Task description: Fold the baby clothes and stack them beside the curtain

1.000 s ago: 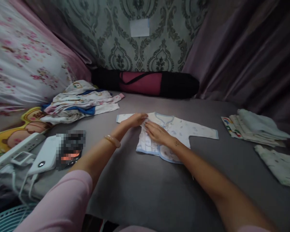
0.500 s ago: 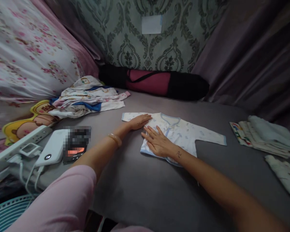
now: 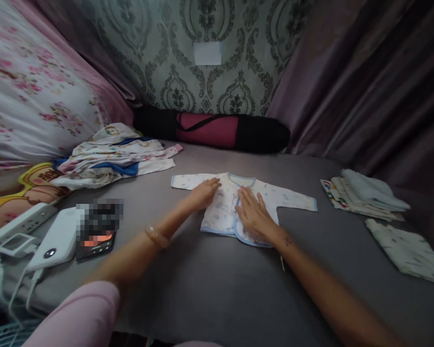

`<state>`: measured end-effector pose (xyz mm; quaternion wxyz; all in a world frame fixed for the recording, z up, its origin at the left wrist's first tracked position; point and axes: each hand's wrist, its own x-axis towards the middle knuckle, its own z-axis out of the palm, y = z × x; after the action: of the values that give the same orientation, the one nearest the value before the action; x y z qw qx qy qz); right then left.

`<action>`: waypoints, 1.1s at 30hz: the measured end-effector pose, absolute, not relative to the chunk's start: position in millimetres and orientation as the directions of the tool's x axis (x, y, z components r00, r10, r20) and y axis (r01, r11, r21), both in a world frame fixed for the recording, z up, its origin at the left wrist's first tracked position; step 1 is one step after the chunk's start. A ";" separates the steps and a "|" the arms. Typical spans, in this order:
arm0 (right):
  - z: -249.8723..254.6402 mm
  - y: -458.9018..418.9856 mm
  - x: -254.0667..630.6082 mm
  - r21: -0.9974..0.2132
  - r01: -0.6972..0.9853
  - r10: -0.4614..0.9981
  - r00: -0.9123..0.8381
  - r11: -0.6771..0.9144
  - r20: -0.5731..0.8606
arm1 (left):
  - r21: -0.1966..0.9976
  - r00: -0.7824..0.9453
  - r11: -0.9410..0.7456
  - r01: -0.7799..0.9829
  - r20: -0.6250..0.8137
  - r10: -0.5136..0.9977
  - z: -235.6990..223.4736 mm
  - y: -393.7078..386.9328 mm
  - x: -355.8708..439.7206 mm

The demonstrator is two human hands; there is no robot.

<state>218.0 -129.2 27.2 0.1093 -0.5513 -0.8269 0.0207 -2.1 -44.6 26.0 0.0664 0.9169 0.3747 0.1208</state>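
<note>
A small white baby shirt (image 3: 220,212) with blue trim lies spread on the grey bed sheet (image 3: 210,289), its sleeves stretched out to both sides. My left hand (image 3: 203,193) rests over the shirt's left shoulder area, fingers extended and holding nothing. On the right front panel lies my right hand (image 3: 255,217), palm down with the fingers stretched toward the collar. A thin tie string (image 3: 282,262) pokes out below the hem beside my right wrist.
Rumpled clothes (image 3: 112,154) lie at the left, near a power strip (image 3: 29,221), a white power bank (image 3: 58,238) and a phone (image 3: 97,241). Folded clothes (image 3: 365,195) and a folded garment (image 3: 405,250) sit at the right. A black-and-red long bag (image 3: 206,130) lies along the wall.
My right hand has moved from the shirt's middle to its right panel, uncovering the left panel and front edge. My left hand stays near the shoulder. The view has shifted.
</note>
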 end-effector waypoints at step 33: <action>12.4 -93.0 437.9 -0.401 0.719 0.746 0.656 -0.568 0.120 | 0.509 0.709 -0.687 0.519 0.192 0.678 19.0 -35.3 147.5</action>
<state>437.9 -93.0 12.4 0.2121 -0.8848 -0.4138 0.0315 147.5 -35.3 19.0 0.2140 0.8994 0.3328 0.1860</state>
